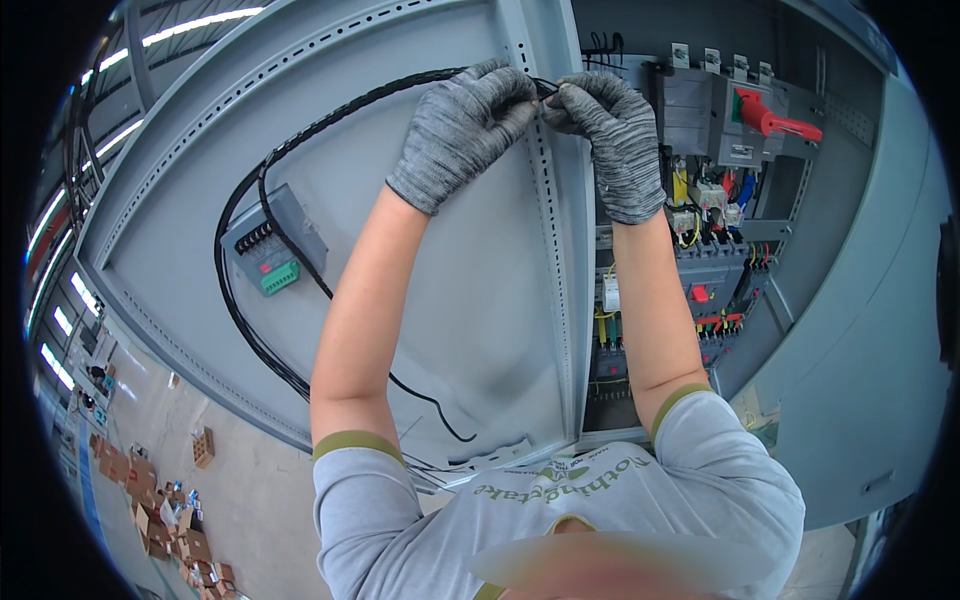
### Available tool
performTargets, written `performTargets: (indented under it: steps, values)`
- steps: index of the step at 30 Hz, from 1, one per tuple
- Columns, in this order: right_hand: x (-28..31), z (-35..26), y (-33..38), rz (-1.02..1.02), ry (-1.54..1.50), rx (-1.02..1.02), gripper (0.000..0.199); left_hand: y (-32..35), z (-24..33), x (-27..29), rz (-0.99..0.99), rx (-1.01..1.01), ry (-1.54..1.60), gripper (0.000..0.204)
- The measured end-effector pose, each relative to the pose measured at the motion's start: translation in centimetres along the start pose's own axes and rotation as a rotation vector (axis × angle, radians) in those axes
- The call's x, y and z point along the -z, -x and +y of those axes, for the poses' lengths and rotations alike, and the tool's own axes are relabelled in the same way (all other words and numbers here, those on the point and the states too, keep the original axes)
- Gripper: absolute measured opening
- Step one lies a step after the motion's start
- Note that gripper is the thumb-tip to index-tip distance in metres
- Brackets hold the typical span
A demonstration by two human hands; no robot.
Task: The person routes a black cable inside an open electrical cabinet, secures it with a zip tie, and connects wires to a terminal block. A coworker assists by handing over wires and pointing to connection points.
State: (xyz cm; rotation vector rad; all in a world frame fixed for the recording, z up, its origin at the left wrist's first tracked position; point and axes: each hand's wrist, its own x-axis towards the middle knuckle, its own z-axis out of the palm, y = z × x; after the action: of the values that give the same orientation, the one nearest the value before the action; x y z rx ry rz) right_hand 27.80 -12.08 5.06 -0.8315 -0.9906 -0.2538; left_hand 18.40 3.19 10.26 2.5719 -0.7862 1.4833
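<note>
Both my hands are raised to the upper edge of a grey cabinet door point(420, 290) and wear grey knit gloves. My left hand point(462, 128) is closed around a black cable bundle point(360, 102), near the slotted strip point(540, 170) of the door frame. Just right of that strip, my right hand point(612, 135) pinches the thin black end of the bundle between thumb and fingers. From my left hand the bundle arcs left and hangs down the door. One strand passes over a grey meter module point(275, 240) with a green terminal block point(280, 278).
At right, the open cabinet holds a switch with a red handle point(775, 120), breakers point(705, 290) and coloured wires. A grey side panel point(860, 350) stands beyond. A loose black wire end point(455, 432) hangs low on the door. Cardboard boxes point(155, 525) lie on the floor at lower left.
</note>
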Motion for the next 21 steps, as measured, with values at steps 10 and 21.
performTargets:
  steps: [10,21]
  values:
    - [-0.1,-0.1,-0.2,-0.093,0.139,-0.003,0.013,-0.2,-0.2,-0.3,0.037,-0.024,0.059,0.014]
    - [-0.9,1.2,0.5,0.043,0.187,0.154,0.010,-0.3,-0.2,-1.1,0.105,-0.050,0.036,0.015]
